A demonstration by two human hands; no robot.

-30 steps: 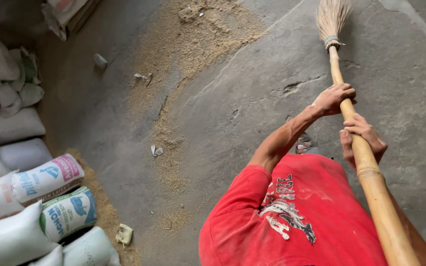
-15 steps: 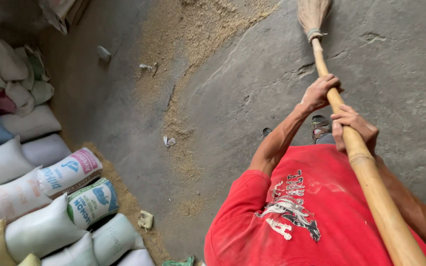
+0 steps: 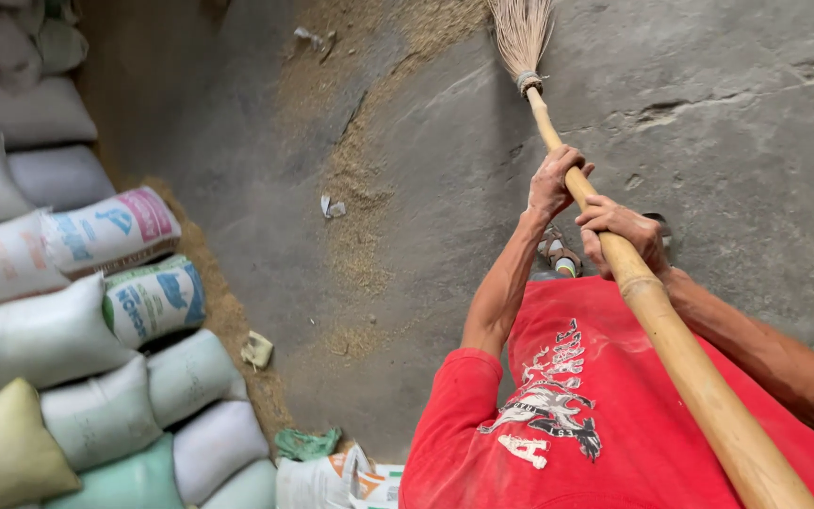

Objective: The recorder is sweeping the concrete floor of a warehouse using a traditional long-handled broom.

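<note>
I look down over my red shirt at a long bamboo-handled broom [image 3: 671, 339]. My left hand [image 3: 555, 179] grips the handle further down, nearer the straw head [image 3: 523, 36]. My right hand [image 3: 624, 236] grips the handle just behind it. The bristles rest on the grey concrete floor [image 3: 737, 141] beside a band of swept husk and grain dust [image 3: 355, 179]. My sandalled foot [image 3: 558, 253] shows below my hands.
Stacked filled sacks [image 3: 68, 320], white, green and printed, line the left side. Small scraps of paper [image 3: 332, 207] and debris lie in the dust. A crumpled green cloth [image 3: 305, 443] and a flat printed sack [image 3: 341, 476] lie near the bottom. The floor has cracks at the upper right.
The view has shifted so the sacks fill more of the left. The broom head and both hands have moved left across the floor, towards the dust band.
</note>
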